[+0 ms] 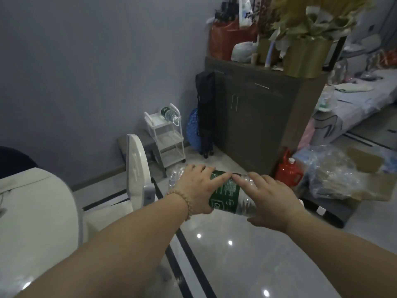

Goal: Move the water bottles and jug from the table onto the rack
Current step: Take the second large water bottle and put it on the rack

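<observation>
Above the floor, both hands (pixel 198 188) (pixel 274 201) grip a sideways bottle (pixel 227 193).

Clear ribbed plastic bottle (pixel 227 191) with glossy green label, white plastic rack (pixel 165 134), glossy polished floor (pixel 225 254).

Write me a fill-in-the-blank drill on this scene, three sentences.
The left hand and right hand hold a bottle with a ____ label.
A second bottle lies on the rack's ____ shelf.
The bracelet sits on the ____ wrist.
Missing words: green; top; left.
</observation>
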A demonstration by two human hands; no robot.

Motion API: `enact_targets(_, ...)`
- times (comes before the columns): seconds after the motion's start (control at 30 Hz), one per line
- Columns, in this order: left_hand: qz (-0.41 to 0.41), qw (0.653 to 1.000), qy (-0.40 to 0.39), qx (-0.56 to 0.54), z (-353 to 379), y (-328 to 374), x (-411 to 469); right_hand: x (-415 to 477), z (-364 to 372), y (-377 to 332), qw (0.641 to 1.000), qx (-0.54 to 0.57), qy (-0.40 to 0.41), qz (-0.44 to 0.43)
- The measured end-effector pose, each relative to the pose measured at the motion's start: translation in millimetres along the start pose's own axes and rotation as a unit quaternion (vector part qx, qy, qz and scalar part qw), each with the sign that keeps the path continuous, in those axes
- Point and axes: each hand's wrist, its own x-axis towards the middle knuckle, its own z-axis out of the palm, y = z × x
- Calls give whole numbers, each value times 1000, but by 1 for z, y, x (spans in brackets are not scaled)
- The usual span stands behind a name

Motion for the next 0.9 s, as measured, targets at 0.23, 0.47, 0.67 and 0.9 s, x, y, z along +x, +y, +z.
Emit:
enact_targets(0.23,-26,1000,-1,10,30,-72,96,119,6,55,1000,-2,0,-25)
enact_targets(0.47,-107,994,-31,-1,78,-137,180,259,35,111,994,-8,-8,-105)
enact_targets(0.67,-189,981,-53,-3,97,-207,237,387,37,143,980,-5,3,-197)
enact_targets(0.9,-232,968,-99,5,131,-287,266,495,54,131,968,24,2,-249)
